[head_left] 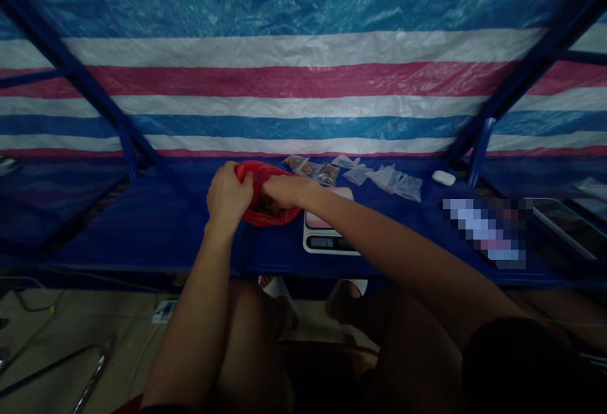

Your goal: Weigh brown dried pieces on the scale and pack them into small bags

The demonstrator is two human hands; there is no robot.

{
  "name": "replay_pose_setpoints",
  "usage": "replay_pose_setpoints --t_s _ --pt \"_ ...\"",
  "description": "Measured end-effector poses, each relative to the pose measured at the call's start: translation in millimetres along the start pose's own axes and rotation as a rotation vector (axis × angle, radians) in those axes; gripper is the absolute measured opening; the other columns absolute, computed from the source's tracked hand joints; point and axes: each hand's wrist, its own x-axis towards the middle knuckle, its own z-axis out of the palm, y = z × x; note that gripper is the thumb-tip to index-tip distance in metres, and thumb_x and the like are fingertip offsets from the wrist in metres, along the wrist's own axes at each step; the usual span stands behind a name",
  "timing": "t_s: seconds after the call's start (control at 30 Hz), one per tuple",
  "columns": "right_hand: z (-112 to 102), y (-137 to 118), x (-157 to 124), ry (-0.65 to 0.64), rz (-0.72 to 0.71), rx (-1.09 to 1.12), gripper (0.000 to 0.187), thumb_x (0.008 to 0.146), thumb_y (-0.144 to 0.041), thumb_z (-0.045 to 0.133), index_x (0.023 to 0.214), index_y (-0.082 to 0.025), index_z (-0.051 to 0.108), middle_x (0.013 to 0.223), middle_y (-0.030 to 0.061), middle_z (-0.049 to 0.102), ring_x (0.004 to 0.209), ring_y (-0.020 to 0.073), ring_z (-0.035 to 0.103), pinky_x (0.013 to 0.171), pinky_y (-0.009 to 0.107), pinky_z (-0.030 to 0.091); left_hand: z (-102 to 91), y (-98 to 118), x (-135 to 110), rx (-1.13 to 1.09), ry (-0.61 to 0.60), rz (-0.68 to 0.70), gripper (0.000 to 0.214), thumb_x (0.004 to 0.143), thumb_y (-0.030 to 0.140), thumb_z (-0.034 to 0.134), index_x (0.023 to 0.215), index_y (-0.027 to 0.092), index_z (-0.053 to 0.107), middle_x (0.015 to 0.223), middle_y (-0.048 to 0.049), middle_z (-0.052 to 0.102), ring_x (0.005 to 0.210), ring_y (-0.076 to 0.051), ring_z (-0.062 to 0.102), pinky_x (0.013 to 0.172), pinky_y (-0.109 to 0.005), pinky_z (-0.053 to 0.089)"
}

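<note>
A red plastic bag (277, 219) lies on the blue table with its mouth open and brownish contents inside. My left hand (227, 194) grips the bag's rim on the left side. Reaching into the bag from the right, my right hand (282, 191) has its fingertips down among the contents, where they are hidden. Under my right forearm sits a white digital kitchen scale (322, 249), its display facing me and partly covered by the arm. Small clear bags filled with brown bits (310, 169) lie just behind the scale.
Several flat clear zip bags (384, 179) are spread behind my right forearm. A white earbud case (443, 177) and a phone with a blurred screen (488, 231) lie to the right, near another dark-screened device (566, 227). Blue metal posts (478, 148) frame the table before a striped sheet (303, 79).
</note>
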Motion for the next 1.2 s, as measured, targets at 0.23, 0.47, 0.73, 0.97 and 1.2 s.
replay_pose_setpoints --t_s 0.23,0.47,0.73,0.97,1.2 --pt "4 11 0 0.133 -0.002 0.028 0.027 0.092 -0.002 0.065 0.113 -0.004 0.082 0.119 0.0218 0.081 0.097 0.0247 0.076 0.078 0.03 0.053 10.8 0 -6 -0.126 0.17 0.25 0.068 0.08 0.016 0.065 0.147 0.016 0.058 0.155 -0.0219 0.051 0.148 -0.042 0.048 0.128 -0.06 0.039" --pt "-9 30 -12 0.266 -0.147 0.214 0.035 0.087 -0.001 0.064 0.113 -0.012 0.085 0.112 0.0114 0.085 0.086 0.0173 0.072 0.081 0.027 0.051 5.0 9 -11 -0.249 0.377 0.388 0.043 0.085 0.016 0.058 0.127 0.02 0.068 0.14 -0.0143 0.062 0.137 -0.032 0.055 0.124 -0.051 0.041" --pt "-17 46 -30 0.473 -0.189 0.372 0.029 0.087 -0.005 0.066 0.108 -0.009 0.085 0.107 0.0106 0.085 0.091 0.0178 0.072 0.087 0.029 0.05 5.5 27 -24 -0.128 0.272 0.386 0.027 0.092 0.016 0.055 0.109 0.024 0.074 0.123 -0.0088 0.07 0.128 -0.028 0.061 0.116 -0.047 0.047" --pt "-13 69 -109 0.503 0.017 0.45 0.024 0.088 -0.019 0.071 0.107 -0.015 0.086 0.103 0.0083 0.084 0.092 0.0218 0.074 0.085 0.031 0.052 12.5 30 -25 -0.152 0.109 0.433 0.027 0.094 0.015 0.053 0.107 0.023 0.076 0.116 -0.0067 0.074 0.122 -0.027 0.065 0.112 -0.046 0.05" --pt "21 78 -144 0.458 0.111 0.412 0.022 0.09 -0.017 0.069 0.104 -0.019 0.086 0.105 0.0069 0.085 0.093 0.0216 0.076 0.084 0.03 0.051 22.5 40 -27 -0.212 -0.144 0.498 0.026 0.095 0.015 0.053 0.103 0.019 0.078 0.108 -0.0078 0.079 0.106 -0.026 0.072 0.101 -0.04 0.056"
